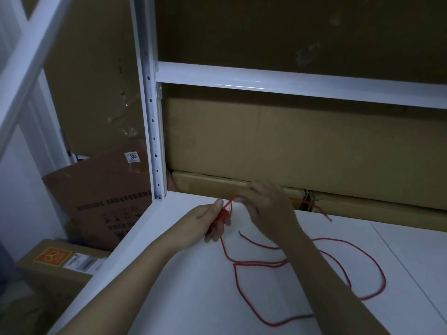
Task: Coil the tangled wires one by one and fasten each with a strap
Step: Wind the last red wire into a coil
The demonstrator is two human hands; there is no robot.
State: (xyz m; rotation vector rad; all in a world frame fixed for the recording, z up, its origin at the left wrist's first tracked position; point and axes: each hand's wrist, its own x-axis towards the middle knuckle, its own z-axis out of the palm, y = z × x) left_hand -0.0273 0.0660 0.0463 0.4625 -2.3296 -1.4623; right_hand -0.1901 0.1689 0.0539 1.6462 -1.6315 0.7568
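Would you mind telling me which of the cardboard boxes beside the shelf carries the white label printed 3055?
It is the tilted dark-brown box leaning behind the white upright; the label sits at its top corner. The lower box bears a red-and-yellow sticker instead.

Both forearms reach up from the bottom of the frame toward its centre. The left hand [212, 220] is curled, thumb up, gripping a red bundle. Just right of it, the right hand [268, 209] shows its back, fingertips pinching a strand.
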